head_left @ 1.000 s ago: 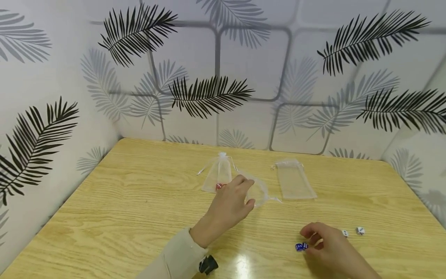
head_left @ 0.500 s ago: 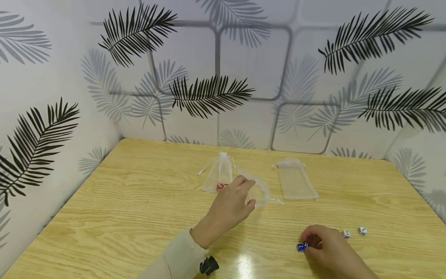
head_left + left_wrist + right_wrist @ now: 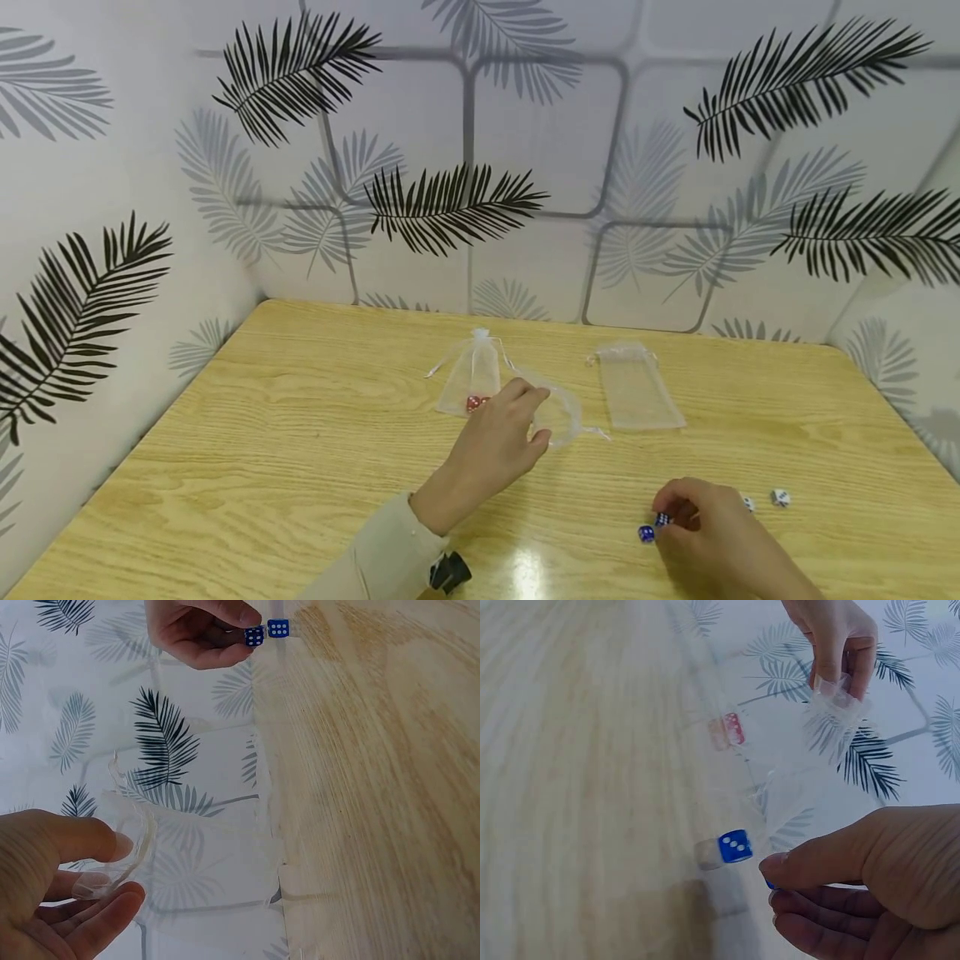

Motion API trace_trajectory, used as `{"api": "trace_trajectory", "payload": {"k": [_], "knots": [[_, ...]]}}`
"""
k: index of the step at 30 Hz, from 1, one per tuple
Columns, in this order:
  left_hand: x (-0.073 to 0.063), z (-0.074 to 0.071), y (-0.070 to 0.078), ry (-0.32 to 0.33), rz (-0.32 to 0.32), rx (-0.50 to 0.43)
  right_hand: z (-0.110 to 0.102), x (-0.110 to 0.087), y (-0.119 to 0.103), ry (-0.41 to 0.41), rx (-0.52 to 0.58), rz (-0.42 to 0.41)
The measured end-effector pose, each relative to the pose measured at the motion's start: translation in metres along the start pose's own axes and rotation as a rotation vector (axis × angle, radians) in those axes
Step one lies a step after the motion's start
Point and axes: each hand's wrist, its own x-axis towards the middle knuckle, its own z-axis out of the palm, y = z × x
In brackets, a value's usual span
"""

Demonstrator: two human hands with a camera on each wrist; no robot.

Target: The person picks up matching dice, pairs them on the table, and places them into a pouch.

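Note:
My left hand holds a sheer white drawstring bag by its mouth, thumb and fingers apart around the edge in the left wrist view. Over at the right, my right hand pinches a blue die between thumb and fingertips; in the right wrist view only a sliver of it shows under the thumb. A second blue die lies on the table beside those fingertips. Behind the left hand lies another sheer bag with red dice inside, partly covered by the hand.
A third sheer bag lies flat at the back right of the wooden table. Two white dice, one at the far right and one partly behind the right hand, sit on the tabletop. A patterned wall borders the table.
My right hand has closed its fingertips on one blue die and drawn it slightly apart from the other. The left hand and its bag have stayed in place.

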Motion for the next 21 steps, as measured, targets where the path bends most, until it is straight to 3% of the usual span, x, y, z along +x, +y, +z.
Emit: {"api": "trace_trajectory", "payload": {"k": [6,11,21], "knots": [[0.0,-0.001,0.0,-0.003,-0.001,0.003,-0.005,0.007,-0.009,0.139,-0.089,-0.121],[0.001,0.0,0.001,-0.003,0.002,0.001,-0.008,0.013,-0.018,0.216,-0.073,-0.155],[0.001,0.0,0.002,-0.01,-0.008,-0.003,-0.014,0.028,-0.047,0.38,-0.053,-0.34]]}}
